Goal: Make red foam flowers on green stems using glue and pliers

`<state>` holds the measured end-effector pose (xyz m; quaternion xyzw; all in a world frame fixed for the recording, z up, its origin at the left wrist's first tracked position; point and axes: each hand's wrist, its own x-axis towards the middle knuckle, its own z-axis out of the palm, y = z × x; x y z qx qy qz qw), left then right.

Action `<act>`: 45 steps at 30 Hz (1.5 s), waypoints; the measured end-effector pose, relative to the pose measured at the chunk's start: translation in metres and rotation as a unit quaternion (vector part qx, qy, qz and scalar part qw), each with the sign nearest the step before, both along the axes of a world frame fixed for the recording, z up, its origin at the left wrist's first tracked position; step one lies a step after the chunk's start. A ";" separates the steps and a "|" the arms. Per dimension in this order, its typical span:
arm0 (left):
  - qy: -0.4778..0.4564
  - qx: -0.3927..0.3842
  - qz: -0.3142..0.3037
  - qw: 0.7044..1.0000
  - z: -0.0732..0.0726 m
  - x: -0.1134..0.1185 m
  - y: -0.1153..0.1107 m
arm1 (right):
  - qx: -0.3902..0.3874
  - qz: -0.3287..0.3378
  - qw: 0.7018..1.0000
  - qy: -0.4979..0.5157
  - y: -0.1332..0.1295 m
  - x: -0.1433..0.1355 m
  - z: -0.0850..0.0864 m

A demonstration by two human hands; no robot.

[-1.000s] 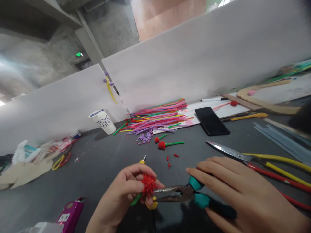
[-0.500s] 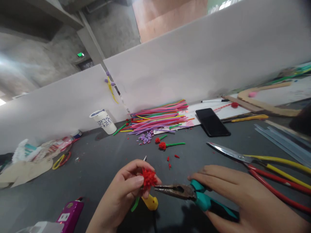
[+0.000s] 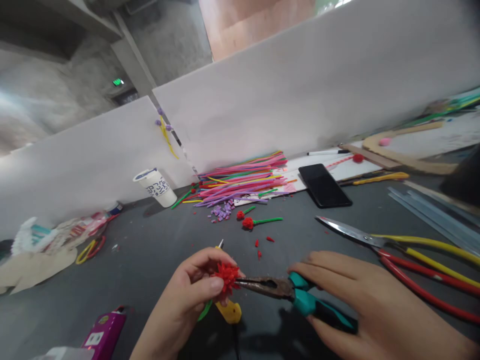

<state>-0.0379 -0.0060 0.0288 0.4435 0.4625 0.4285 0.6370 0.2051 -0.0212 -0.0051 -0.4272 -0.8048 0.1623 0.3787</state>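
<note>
My left hand [image 3: 195, 295] pinches a spiky red flower [image 3: 227, 276] between thumb and fingers, low in the middle. Part of a green stem [image 3: 204, 311] shows below it. My right hand [image 3: 345, 295] is wrapped round the teal and black handles of needle-nose pliers [image 3: 275, 287]. The pliers' tips point left and meet the right side of the red flower. Beneath my left hand lies a yellow-handled tool [image 3: 229, 312] with a metal tip. Two small red flowers with green stems [image 3: 248, 223] rest farther back.
Large scissors [image 3: 371, 241] lie right of the pliers, below a black phone [image 3: 324, 186]. Coloured pipe cleaners [image 3: 243, 180], purple bits [image 3: 222, 212] and a white cup [image 3: 156, 188] stand or lie near the partition. A purple device [image 3: 107, 332] is at lower left.
The pliers' tips have moved slightly left and up against the red flower, and their jaws look closer together. The view has shifted slightly, so the tabletop items appear a little farther left.
</note>
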 end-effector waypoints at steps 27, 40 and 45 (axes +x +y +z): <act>-0.041 -0.039 -0.035 0.998 -0.001 -0.002 0.004 | -0.110 0.072 0.989 -0.071 0.000 0.004 0.015; 0.026 0.105 0.088 0.990 0.002 0.007 -0.004 | 0.184 -0.066 0.977 -0.089 0.002 0.006 -0.002; 0.034 0.117 0.094 0.988 0.001 0.008 -0.004 | 0.165 -0.039 0.983 -0.067 0.000 0.005 -0.007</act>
